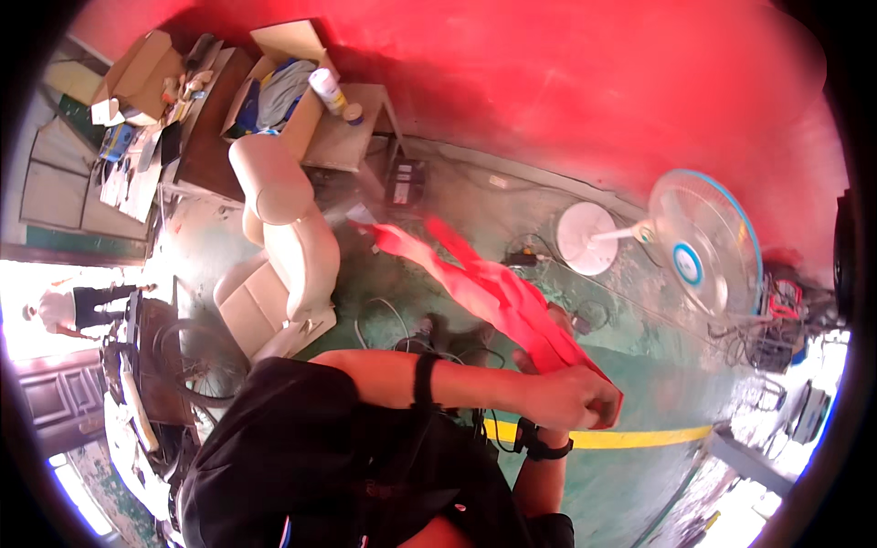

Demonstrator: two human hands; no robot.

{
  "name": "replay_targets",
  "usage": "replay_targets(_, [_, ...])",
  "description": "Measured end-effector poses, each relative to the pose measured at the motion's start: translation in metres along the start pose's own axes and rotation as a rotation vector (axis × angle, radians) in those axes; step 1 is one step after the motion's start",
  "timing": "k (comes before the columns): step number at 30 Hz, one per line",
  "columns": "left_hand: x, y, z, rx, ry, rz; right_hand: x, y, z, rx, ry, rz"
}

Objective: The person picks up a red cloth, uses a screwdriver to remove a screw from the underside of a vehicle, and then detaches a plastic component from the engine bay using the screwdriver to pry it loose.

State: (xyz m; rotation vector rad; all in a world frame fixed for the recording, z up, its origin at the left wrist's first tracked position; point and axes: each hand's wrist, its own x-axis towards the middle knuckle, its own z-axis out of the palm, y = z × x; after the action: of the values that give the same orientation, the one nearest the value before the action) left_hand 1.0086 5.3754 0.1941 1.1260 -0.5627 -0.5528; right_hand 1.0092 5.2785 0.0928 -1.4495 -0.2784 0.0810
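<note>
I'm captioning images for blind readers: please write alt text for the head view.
A person's left hand grips long red material above a green floor, the right hand mostly hidden beside it. A cream seat is to the left, a fan to the right by a red wall.

Vehicle seat [301,247] is standing left of the cloth [498,294], pedestal fan [687,263] right; a canister [326,89] is resting on the table [336,146] (beyond the seat).

red cloth-like strip [513,300] | creased, far end forked | held aloft, slanting
</note>
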Motion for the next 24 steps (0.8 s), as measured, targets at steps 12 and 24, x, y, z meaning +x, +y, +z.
replay_targets(12, [0.181,-0.044,0.146,-0.017,0.028,-0.116,-0.188,-0.134,-0.312,-0.578,0.504,0.326])
replay_targets(24, [0.452,-0.171,0.369,0.389,-0.343,0.077,-0.325,-0.24,-0.553,-0.286,0.843,0.248])
